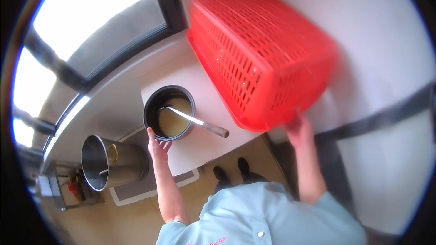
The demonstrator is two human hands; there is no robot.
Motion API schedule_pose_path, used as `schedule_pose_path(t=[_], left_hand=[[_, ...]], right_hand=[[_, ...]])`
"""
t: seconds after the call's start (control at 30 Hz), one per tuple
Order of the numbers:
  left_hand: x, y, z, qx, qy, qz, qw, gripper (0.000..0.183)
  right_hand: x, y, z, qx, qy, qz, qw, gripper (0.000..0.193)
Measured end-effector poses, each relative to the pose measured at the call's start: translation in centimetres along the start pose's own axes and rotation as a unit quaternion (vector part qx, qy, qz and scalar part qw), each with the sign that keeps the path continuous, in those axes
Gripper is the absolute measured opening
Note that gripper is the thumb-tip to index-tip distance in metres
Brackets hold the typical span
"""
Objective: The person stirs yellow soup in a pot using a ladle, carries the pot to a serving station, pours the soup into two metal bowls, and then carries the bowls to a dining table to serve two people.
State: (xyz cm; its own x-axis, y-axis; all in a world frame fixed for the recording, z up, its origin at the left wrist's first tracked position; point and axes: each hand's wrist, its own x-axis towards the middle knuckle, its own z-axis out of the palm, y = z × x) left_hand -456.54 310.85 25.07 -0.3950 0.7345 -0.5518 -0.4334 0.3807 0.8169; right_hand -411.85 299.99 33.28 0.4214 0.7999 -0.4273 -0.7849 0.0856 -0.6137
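Note:
A round dark pot (146, 109) with pale yellowish contents stands on the white tabletop. A metal utensil with a wooden handle (215, 129) leans across its rim; its lower end is in the pot and its exact kind cannot be made out. My left hand (159, 147) is at the pot's near left side, thumb up along the wall and fingers apart against it. To the right, a large red plastic basket (268, 31) with slotted walls is turned upside down. My right hand (299, 129) grips its near right edge, with the fingertips partly hidden and blurred.
A tall metal pot (125, 159) with a brass-coloured handle stands left of the table (200, 147), lower down. Further left is a low rack (68, 190) with items on it. Dark-framed windows (168, 0) run along the left; a white wall (372, 27) rises behind the basket.

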Motion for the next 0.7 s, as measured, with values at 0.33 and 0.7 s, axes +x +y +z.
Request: schedule_pose_path(t=[0.33,0.7], left_hand=[[-18.1,5.6,7.8,0.276,-0.233,0.438,0.823,0.015],[-14.8,-1.9,28.8,0.307,-0.435,0.481,0.697,0.029]], right_hand=[[-0.4,-6.9,9.9,0.000,-0.127,-0.082,0.989,0.035],[-2.1,-6.8,10.1,-0.022,-0.159,0.012,0.987,0.032]])
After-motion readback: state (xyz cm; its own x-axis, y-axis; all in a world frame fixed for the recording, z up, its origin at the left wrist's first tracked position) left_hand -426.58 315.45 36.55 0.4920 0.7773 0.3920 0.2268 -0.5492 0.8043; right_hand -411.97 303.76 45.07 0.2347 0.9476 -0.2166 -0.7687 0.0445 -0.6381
